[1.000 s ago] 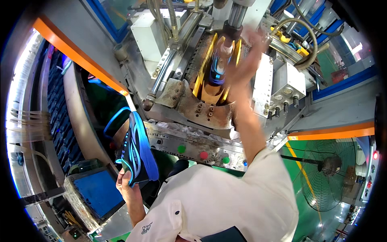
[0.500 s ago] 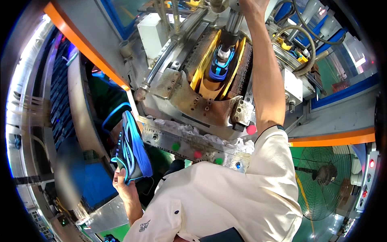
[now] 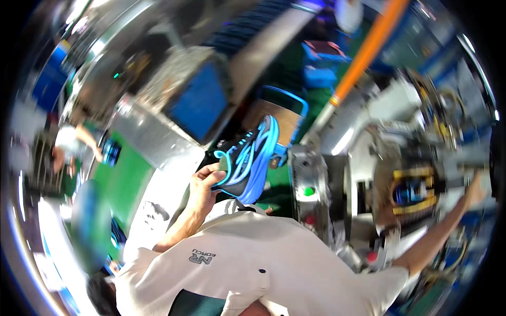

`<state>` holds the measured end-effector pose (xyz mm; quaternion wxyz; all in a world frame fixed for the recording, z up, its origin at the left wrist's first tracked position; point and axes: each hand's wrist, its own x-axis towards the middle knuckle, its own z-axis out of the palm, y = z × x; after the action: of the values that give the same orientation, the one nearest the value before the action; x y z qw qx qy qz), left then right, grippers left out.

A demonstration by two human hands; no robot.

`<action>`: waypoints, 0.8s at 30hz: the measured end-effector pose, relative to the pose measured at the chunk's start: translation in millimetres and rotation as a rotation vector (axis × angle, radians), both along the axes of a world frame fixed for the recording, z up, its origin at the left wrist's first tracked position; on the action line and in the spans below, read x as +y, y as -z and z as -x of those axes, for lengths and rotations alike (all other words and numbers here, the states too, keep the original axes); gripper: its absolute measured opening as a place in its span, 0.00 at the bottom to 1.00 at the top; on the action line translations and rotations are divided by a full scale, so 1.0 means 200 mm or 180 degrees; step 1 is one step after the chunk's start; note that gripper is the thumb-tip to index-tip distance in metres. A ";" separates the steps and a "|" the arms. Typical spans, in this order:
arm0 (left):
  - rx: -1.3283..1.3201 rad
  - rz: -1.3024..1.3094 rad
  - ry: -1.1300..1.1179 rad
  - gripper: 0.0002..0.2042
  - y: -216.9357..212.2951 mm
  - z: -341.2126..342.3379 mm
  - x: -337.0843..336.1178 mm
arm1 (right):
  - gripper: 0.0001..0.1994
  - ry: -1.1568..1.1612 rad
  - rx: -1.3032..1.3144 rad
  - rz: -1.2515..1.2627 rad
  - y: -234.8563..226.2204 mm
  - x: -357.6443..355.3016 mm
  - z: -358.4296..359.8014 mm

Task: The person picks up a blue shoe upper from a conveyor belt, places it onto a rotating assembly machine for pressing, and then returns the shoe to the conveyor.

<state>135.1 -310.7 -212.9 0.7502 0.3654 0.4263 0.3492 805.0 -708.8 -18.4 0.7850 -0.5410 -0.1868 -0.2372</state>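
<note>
A black running shoe (image 3: 253, 158) with light-blue straps and a thick blue sole hangs in front of my chest, toe pointing up and away. My left hand (image 3: 204, 185) is closed on its heel and collar, thumb on top. Off to the far right, my right arm stretches over a pressing machine (image 3: 369, 192). My right hand (image 3: 476, 190) is beside the upright shaft of that machine; motion blurs its fingers, so its grip is unclear. A second blue and black shoe (image 3: 410, 194) sits in the machine, between yellow side plates.
A blue tubular-framed cart (image 3: 289, 94) with a brown board stands beyond the held shoe. Behind it is a blue bin (image 3: 321, 68). A metal bench with a blue panel (image 3: 199, 102) lies to the left. Another person (image 3: 68, 142) holding a dark blue item is further left. An orange machine edge (image 3: 369, 50) rises ahead.
The view has swung left, so the press now lies at the right. The held shoe has come nearer the front of my body, still in my left hand. My right arm still reaches to the press.
</note>
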 end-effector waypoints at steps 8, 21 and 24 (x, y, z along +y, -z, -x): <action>0.0305 0.0677 -0.1564 0.09 0.42 0.61 0.13 | 0.23 0.1247 -0.0444 0.0933 0.24 0.21 0.25; 0.1079 0.0572 -0.4129 0.07 1.38 2.08 1.17 | 0.15 -0.1807 -0.1446 0.2246 -0.35 3.10 1.99; 0.2093 0.0327 -0.4292 0.11 1.48 2.48 1.38 | 0.15 -0.2283 -0.2627 0.2762 -0.49 3.92 2.64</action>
<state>-361.5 -34.8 -508.5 0.2238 0.0750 0.7755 0.5855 277.5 75.2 78.6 0.3926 -0.5763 -0.7147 -0.0535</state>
